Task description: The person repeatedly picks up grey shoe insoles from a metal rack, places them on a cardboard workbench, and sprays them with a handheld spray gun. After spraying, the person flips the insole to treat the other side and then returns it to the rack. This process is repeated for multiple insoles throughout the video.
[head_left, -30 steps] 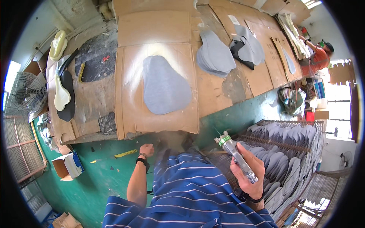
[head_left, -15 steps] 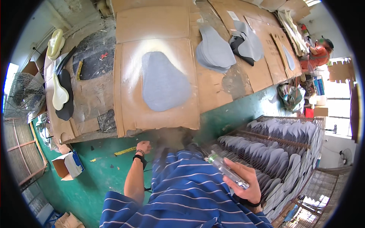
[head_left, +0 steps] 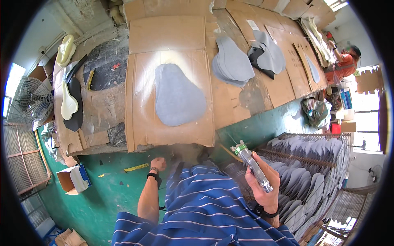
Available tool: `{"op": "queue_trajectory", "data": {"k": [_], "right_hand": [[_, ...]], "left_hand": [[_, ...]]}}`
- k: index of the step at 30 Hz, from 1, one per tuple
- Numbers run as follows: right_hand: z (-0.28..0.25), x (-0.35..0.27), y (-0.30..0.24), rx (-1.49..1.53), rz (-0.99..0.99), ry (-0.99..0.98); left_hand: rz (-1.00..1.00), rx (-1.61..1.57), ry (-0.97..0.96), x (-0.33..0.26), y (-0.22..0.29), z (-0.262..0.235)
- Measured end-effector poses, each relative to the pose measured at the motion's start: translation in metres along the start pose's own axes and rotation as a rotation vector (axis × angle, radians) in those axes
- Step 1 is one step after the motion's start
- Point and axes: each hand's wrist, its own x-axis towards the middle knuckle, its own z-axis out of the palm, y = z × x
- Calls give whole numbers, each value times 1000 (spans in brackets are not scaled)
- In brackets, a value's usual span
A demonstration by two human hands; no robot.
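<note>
In my right hand (head_left: pixel 264 186) is a metal spray gun (head_left: pixel 253 166) with a green ring near its nozzle. The fingers wrap round its body, and the nozzle points ahead toward the table edge. My left hand (head_left: pixel 158 164) hangs just short of the table, curled into a loose fist, with nothing visible in it. Ahead, a grey saddle-shaped sheet (head_left: pixel 179 96) lies flat on a cardboard sheet (head_left: pixel 139 135), touched by neither hand. Whitish overspray marks the cardboard around its far end.
A stack of grey sheets (head_left: pixel 232 61) lies to the right, beside grey and black pieces (head_left: pixel 269 53). Pale saddle shapes (head_left: pixel 69 100) and a fan (head_left: pixel 30 100) are at left. A rack of grey pieces (head_left: pixel 301 172) stands close on my right. Another person (head_left: pixel 344 63) works far right.
My right hand has moved forward with the spray gun, which now points more toward the table. My left hand remains a loose fist. The view has tilted slightly.
</note>
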Motion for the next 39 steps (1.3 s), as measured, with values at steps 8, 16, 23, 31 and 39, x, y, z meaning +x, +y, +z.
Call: {"op": "queue_trajectory", "data": {"k": [8,16,23,31,39], "right_hand": [[-11,5,2,0,-48,-23],[-35,-5,14,-42,3,-172],[-32,8,19,-6,-82,-107],[-44,-10,34,-1,19,2],[-57,-21,31,10,120,10]], "left_hand": [[20,88,-6,-2,-2,18],[25,66,-10,0,9,29],[34,132,-7,-9,10,30],[52,67,-24,-15,15,26],[15,121,-37,-12,7,26]]}}
